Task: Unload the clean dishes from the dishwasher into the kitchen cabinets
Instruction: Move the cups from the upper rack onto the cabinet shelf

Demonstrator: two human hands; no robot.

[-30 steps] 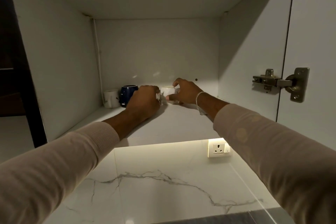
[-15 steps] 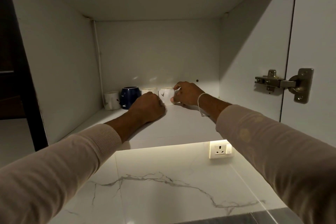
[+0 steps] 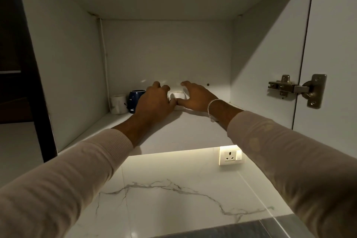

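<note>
My right hand (image 3: 195, 96) has let go: its fingers are now lifted off the white cup (image 3: 178, 95), which stands at the back edge of the shelf (image 3: 183, 129), right of the blue mug (image 3: 135, 98). My left hand (image 3: 154, 101) has slid back in beside it; I can't tell if it's gripping anything. I'd call that cup delivered. The cabinet is dim and white, with lit marble and a wall socket (image 3: 230, 157) below.

The white cabinet shelf (image 3: 173, 131) carries everything here. Far back on it, a small white cup (image 3: 178, 95) stands upright between my left hand (image 3: 154, 100) and my right hand (image 3: 195, 98), close against both. Just left of my left hand stands a dark blue mug (image 3: 135, 100), partly hidden behind that hand. Further left, in the back corner, stands a white mug (image 3: 118, 104).
</note>
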